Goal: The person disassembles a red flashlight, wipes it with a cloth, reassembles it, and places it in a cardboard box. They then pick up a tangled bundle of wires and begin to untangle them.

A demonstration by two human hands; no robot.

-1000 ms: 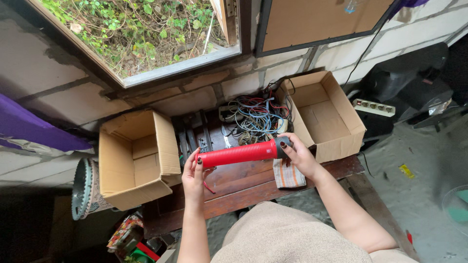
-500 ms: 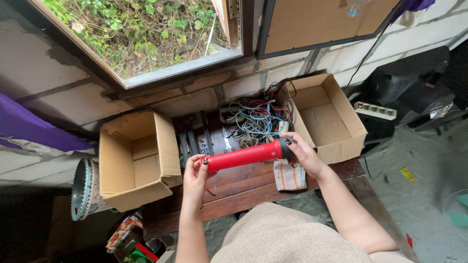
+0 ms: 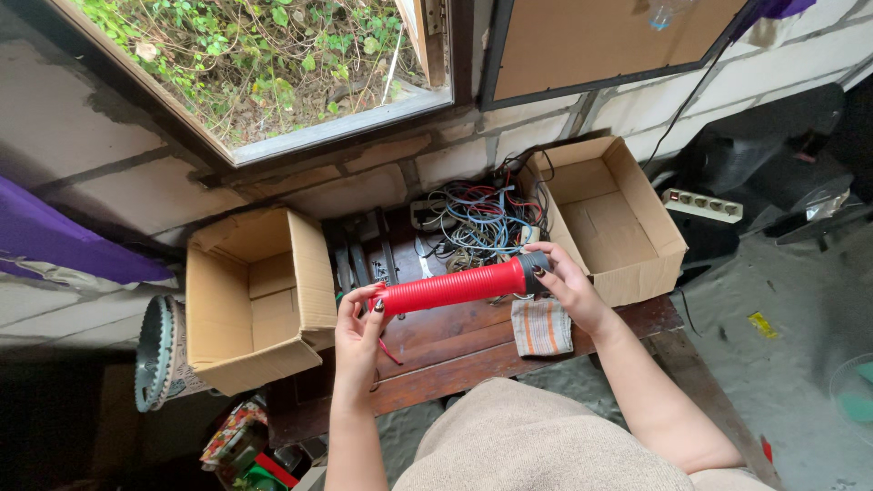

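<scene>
A long wooden bench (image 3: 455, 359) of dark planks runs across the near middle of the scene, set against a wall of pale blocks under an open window (image 3: 273, 82) that looks out on leafy ground. On the bench's left end sits a big cardboard box (image 3: 250, 295), tipped so its open mouth faces left and up, and on the right end stands a second cardboard box (image 3: 611, 218), upright and open at the top. Between the two boxes, on the far side of the bench, lies a tangle of coloured wires (image 3: 482, 223), blue, red and white, with some dark flat parts just to its left. A white power strip (image 3: 702, 205) lies on the ground to the right of the upright box. A folded striped cloth (image 3: 543, 326) rests on the bench near its front edge. Above the bench, the person holds a red ribbed flashlight (image 3: 452, 286) almost level, its black head pointing right. The left hand (image 3: 359, 341) grips the tail end with fingers curled round it, a thin red cord hanging below. The right hand (image 3: 568, 286) is wrapped around the black head, just above the cloth.
</scene>
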